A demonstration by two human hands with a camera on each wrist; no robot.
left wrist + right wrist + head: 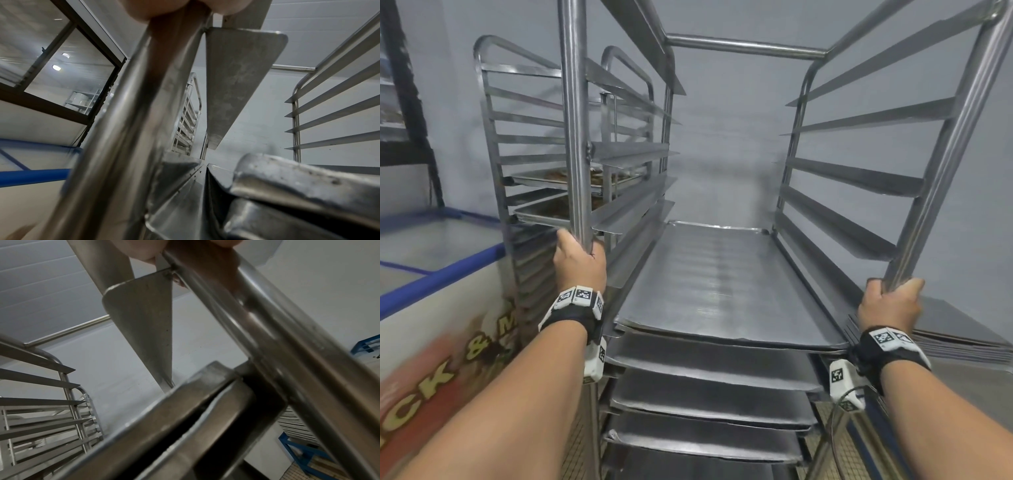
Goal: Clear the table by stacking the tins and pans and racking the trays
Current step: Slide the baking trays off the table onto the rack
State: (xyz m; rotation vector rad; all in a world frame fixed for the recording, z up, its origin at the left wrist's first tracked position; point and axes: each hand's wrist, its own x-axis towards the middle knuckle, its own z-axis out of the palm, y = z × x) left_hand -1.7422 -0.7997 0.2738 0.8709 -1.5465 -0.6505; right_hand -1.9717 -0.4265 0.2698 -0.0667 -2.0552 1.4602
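A tall steel tray rack [743, 46] stands right in front of me. Several flat metal trays [719, 284] sit on its lower runners; the upper runners [859, 174] are bare. My left hand [578, 262] grips the rack's front left post [573, 130]. My right hand [892, 303] grips the front right post [948, 150]. In the left wrist view the post [123, 129] fills the middle, with tray corners [287, 181] at the lower right. The right wrist view shows the other post [287, 340] and stacked tray edges [185, 423].
A second rack [524, 144] stands behind on the left with two trays [544, 209] of baked goods. A chest freezer with a blue-rimmed glass lid [438, 250] is at the left. A pile of flat trays [962, 339] lies at the right.
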